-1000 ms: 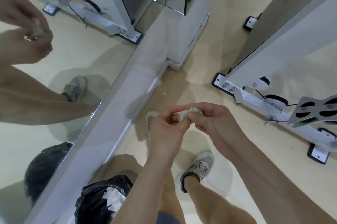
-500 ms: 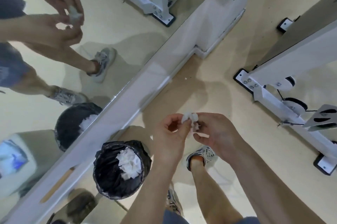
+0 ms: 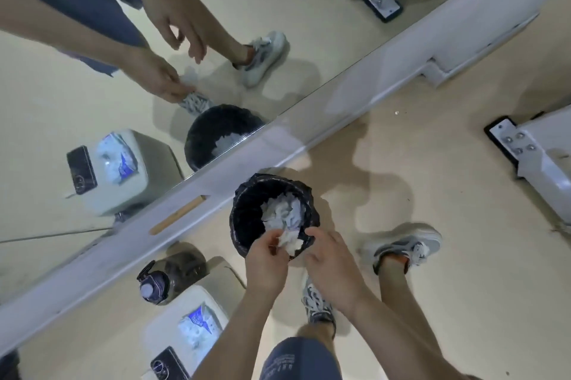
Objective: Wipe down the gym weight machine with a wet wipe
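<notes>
Left hand: I am watching the left hand [image 3: 267, 259] pinching a crumpled white wet wipe [image 3: 290, 242] between its thumb and curled fingertips.
Right hand: I am seeing the right hand [image 3: 332, 262] holding nothing. Its fingers are hanging loosely bent and its thumb is sitting just beside the wipe; the mirror view is showing the same slack fingers.
Wipe: it is hanging over the near rim of a round bin lined with a black plastic bag [image 3: 244, 215].
Bin: it is standing on the beige floor [image 3: 448, 271], just beside the white base of the wall mirror [image 3: 92, 8], and is holding a heap of white crumpled wipes [image 3: 282, 211].
Machine: the bolted foot of the white metal weight machine frame [image 3: 537, 163] is sitting at the right edge, well apart from both hands.
Feet: a grey and white sneaker [image 3: 408, 243] is standing to the right of the bin.
Desk: a low white desk [image 3: 160, 327] at the lower left is carrying a blue and white wipe packet [image 3: 197, 324] and a black phone [image 3: 168, 364].
Bottle: a dark water bottle with a grey cap [image 3: 167, 277] is standing between the desk and the mirror base.
</notes>
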A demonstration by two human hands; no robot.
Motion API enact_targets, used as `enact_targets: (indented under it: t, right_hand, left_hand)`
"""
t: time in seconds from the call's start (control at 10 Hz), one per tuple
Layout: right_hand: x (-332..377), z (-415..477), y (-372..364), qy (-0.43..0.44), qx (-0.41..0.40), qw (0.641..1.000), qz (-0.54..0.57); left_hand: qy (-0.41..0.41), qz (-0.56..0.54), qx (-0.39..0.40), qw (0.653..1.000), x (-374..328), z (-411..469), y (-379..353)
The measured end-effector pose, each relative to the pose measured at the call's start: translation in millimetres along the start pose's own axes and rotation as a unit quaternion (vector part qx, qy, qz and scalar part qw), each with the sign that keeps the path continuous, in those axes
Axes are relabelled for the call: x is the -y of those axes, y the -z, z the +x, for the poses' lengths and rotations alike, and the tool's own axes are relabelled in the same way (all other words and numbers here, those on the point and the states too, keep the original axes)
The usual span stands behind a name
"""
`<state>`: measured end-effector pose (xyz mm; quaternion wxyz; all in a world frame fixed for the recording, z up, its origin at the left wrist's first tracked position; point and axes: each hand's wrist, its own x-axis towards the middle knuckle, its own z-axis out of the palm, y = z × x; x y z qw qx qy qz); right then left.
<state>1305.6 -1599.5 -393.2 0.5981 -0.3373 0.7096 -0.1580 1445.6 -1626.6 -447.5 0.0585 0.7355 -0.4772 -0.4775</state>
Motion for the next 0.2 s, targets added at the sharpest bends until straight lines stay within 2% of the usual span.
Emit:
enact_targets:
  t: [0.1, 0.2]
  right_hand:
    - [-10, -11, -33, 0.03, -0.029, 0.993, -0.106]
    - [-13, -19, -43, 0.024, -0.073, 0.991, -0.11]
  left_hand:
    - [0.021, -0.025, 0.09, 0.995, 33, 15, 12]
    - [-0.003, 0.027, 0.14, 0.99, 52, 31, 19]
